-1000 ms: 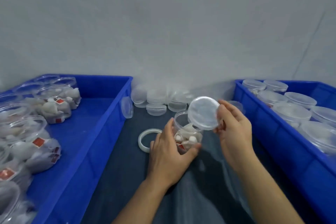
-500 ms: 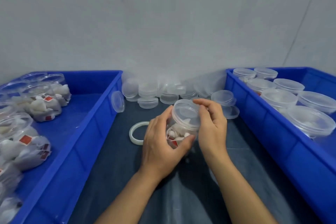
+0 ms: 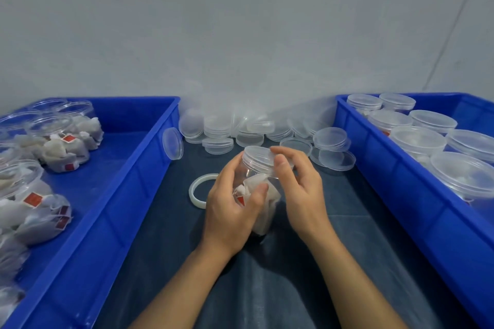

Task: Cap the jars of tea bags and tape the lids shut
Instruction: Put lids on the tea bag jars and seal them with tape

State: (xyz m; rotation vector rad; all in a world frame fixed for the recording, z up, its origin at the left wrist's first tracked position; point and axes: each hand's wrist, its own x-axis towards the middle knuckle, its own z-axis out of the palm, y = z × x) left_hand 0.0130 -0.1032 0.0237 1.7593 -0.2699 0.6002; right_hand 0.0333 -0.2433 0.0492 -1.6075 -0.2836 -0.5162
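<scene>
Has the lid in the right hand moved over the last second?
Yes. The lid was held up beside the jar's open mouth; now it sits on the jar, the right hand at its rim, left hand gripping the jar.

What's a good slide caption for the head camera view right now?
Left hand grips a jar of tea bags while the right hand seats its clear lid, between two blue bins.

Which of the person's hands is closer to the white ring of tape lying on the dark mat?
Left. The left hand, gripping the clear plastic jar of tea bags, sits right beside the white ring of tape. The right hand is across the jar, at its lid.
</scene>
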